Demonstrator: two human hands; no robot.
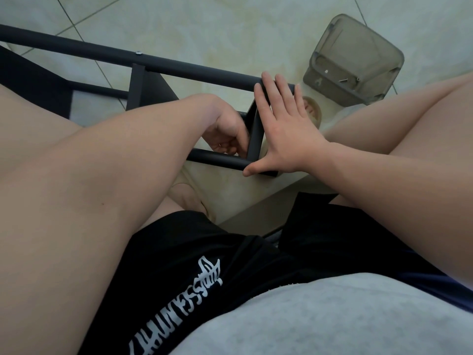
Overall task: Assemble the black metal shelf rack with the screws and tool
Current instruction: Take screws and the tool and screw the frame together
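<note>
The black metal rack lies on the tiled floor between my knees, with a long upper tube, a shorter lower tube and a flat end bar joining them. A silver screw sits in the upper tube. My right hand lies flat against the outside of the end bar, fingers straight and reaching the upper tube, thumb on the lower corner. My left hand is inside the frame by the end bar, fingers curled round a small metal item that barely shows.
A grey see-through plastic box stands on the floor at the far right, with a few small screws inside. A black shelf panel lies at the left. My bare legs flank the rack, and my slippered feet are under it.
</note>
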